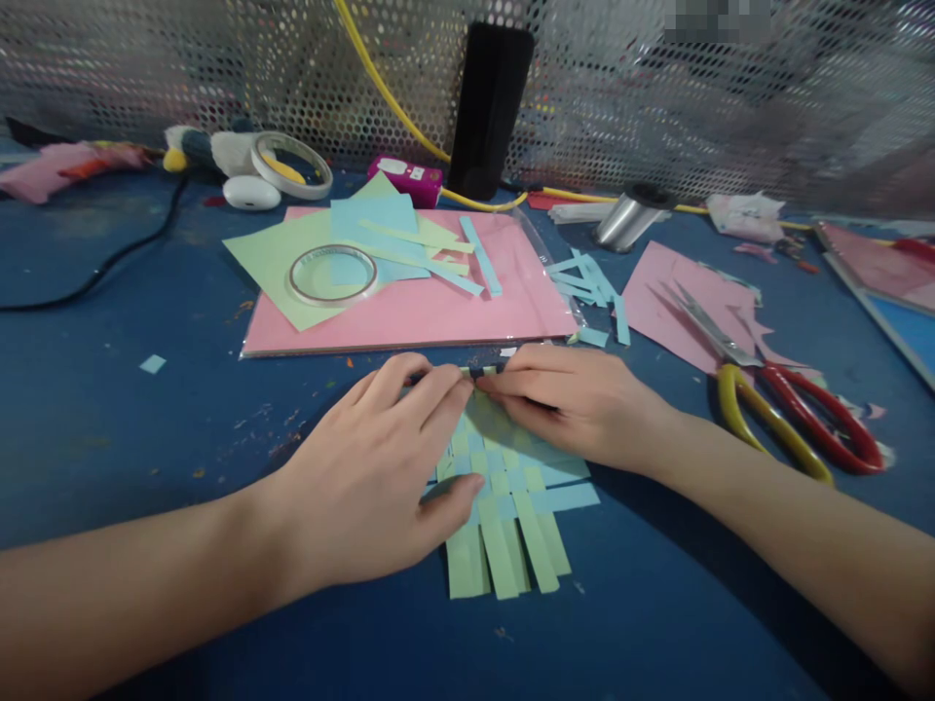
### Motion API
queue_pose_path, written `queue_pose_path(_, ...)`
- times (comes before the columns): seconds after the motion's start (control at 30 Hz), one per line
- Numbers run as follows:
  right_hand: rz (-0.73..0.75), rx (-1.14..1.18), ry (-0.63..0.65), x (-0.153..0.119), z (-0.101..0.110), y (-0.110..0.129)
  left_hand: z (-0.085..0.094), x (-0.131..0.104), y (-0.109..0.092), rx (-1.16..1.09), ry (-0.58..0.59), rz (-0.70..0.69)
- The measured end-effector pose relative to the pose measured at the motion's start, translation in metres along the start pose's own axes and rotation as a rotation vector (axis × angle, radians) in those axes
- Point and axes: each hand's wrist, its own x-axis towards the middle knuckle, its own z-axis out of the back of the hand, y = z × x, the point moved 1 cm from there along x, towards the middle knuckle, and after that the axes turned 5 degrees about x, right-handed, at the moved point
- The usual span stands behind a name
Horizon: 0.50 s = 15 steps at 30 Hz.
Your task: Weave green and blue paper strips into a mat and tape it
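A woven mat of green and blue paper strips (504,487) lies on the blue table in front of me. Its green strips fan out toward me, and blue strip ends stick out on the right. My left hand (387,467) rests over the mat's left side, thumb apart from the fingers, fingertips at the far edge. My right hand (577,399) reaches that same edge from the right, its fingers closed together at the top of the strips. Both hands' fingertips nearly meet. What the right fingertips pinch, if anything, is hidden.
Behind the mat lies a pink sheet pack (409,321) with green and blue paper and a tape ring (333,276) on it. Scissors (730,355) lie on the right. A black phone (491,112) stands at the back near a wire spool (632,216).
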Motion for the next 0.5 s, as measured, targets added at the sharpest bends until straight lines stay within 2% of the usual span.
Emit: queue_pose_path(0.5,-0.023,0.032,0.013,-0.0016,0.0005,0.0012,0.0008,-0.0009,-0.0009,0.066,-0.03,-0.024)
